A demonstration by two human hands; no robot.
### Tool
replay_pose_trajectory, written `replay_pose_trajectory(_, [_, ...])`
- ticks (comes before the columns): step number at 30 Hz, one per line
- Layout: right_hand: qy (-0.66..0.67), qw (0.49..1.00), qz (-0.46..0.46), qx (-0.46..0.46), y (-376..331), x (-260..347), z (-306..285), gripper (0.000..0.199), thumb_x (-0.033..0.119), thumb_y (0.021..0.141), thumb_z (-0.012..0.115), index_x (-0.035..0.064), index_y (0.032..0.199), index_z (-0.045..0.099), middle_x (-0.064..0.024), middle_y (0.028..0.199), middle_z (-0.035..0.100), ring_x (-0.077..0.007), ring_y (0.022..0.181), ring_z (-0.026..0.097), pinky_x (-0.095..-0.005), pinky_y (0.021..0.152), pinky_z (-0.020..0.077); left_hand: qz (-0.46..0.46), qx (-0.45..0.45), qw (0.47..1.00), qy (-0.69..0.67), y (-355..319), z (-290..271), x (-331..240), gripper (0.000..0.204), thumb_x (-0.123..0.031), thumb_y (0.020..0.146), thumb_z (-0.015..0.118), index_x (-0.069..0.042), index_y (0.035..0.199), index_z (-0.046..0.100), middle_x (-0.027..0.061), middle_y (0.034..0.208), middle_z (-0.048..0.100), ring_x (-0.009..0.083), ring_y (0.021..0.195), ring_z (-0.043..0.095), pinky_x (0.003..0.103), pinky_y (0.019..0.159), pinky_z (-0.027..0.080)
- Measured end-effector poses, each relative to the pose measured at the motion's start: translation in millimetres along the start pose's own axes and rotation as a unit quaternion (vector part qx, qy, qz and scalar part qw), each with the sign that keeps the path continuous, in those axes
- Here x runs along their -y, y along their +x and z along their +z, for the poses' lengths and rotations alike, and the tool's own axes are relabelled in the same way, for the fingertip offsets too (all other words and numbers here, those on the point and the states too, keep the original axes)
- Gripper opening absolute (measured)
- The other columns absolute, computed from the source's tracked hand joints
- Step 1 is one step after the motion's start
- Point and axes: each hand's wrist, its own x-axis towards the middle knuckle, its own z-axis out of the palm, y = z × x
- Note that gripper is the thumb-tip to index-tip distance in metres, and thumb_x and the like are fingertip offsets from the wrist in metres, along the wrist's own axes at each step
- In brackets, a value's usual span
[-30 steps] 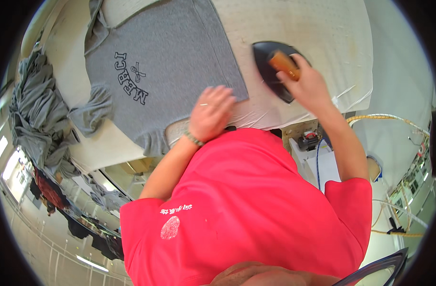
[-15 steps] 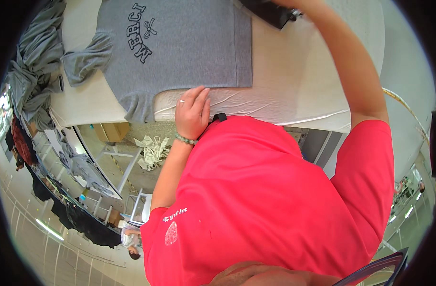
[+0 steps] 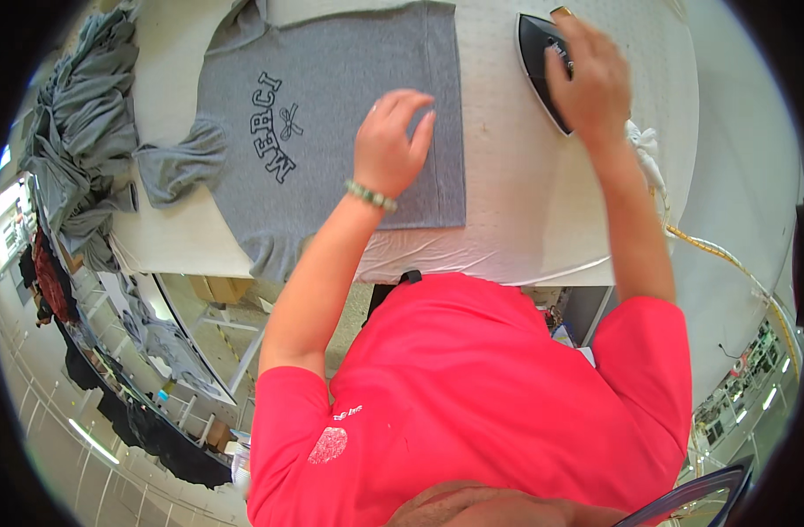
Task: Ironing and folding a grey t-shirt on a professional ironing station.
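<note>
A grey T-shirt [image 3: 331,97] with dark lettering and a small bow motif lies flat on a white-covered table. My left hand [image 3: 391,145], with a beaded bracelet at the wrist, is over the shirt's lower part, thumb and fingers apart and holding nothing. Whether it touches the cloth is hard to tell. To the right of the hem, a black iron [image 3: 535,66] is on the table cover. My right hand [image 3: 593,79], slightly blurred, is closed around the top of the iron and hides most of its handle.
Crumpled grey garments [image 3: 81,132] are heaped at the table's left end. A yellowish hose [image 3: 713,250] runs off the right side, near a bunched white cloth [image 3: 645,149]. Below left stand metal frames and a cardboard box [image 3: 219,288].
My right hand and the iron have moved right, away from the shirt's hem. My left hand has lifted from the shirt's near edge to above its lower part. The view has shifted.
</note>
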Motion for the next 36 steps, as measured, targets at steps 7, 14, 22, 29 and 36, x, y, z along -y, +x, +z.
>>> replay_pose_trajectory(7, [0.269, 0.885, 0.309, 0.221, -19.7, 74.9, 76.4, 0.022, 0.026, 0.093, 0.076, 0.0106, 0.109, 0.077, -0.0091, 0.092, 0.077, -0.0291, 0.087, 0.075, -0.042, 0.078, 0.0597, -0.211, 0.026, 0.974, -0.083, 87.3, 34.5, 23.9, 0.022, -0.015, 0.097, 0.072, -0.003, 0.115, 0.076, 0.01, 0.113, 0.075, 0.0202, 0.098, 0.074, 0.034, 0.087, 0.058])
replay_pose_trajectory(14, [0.188, 0.895, 0.32, 0.249, -14.7, 80.8, 103.6, 0.027, 0.034, 0.09, 0.078, 0.0096, 0.1, 0.076, -0.0093, 0.087, 0.077, -0.0321, 0.08, 0.075, -0.0442, 0.074, 0.0595, -0.233, 0.092, 0.963, -0.097, 87.2, 18.4, 35.5, 0.026, -0.02, 0.097, 0.073, -0.003, 0.116, 0.075, 0.0114, 0.112, 0.074, 0.0209, 0.097, 0.074, 0.033, 0.085, 0.059])
replay_pose_trajectory(22, [0.346, 0.871, 0.277, 0.211, -6.1, 107.9, 85.0, 0.019, 0.025, 0.091, 0.075, 0.0082, 0.099, 0.075, -0.0087, 0.085, 0.074, -0.0305, 0.081, 0.073, -0.0392, 0.073, 0.0586, -0.419, 0.094, 0.884, -0.184, 119.5, 22.9, 35.5, 0.032, -0.024, 0.097, 0.075, 0.003, 0.114, 0.074, 0.0112, 0.11, 0.075, 0.0143, 0.091, 0.071, 0.028, 0.082, 0.058])
replay_pose_trajectory(29, [0.431, 0.87, 0.234, 0.061, -12.4, 106.8, 107.3, 0.023, 0.008, 0.093, 0.07, 0.0057, 0.116, 0.074, -0.0106, 0.107, 0.073, -0.0267, 0.083, 0.072, -0.0369, 0.077, 0.0588, -0.4, 0.001, 0.881, -0.252, 103.6, 16.8, 62.0, 0.03, -0.025, 0.105, 0.068, 0.004, 0.109, 0.07, 0.0027, 0.093, 0.07, 0.0094, 0.078, 0.059, 0.026, 0.07, 0.052])
replay_pose_trajectory(36, [0.48, 0.839, 0.243, 0.083, 1.4, 123.4, 107.3, 0.041, 0.006, 0.093, 0.069, 0.0075, 0.133, 0.066, -0.0112, 0.112, 0.074, -0.0249, 0.086, 0.073, -0.0354, 0.079, 0.0594, -0.377, -0.185, 0.836, -0.353, 85.0, 19.3, 69.0, 0.026, -0.025, 0.108, 0.064, 0.001, 0.106, 0.068, -0.0023, 0.087, 0.065, 0.0064, 0.077, 0.052, 0.025, 0.07, 0.047])
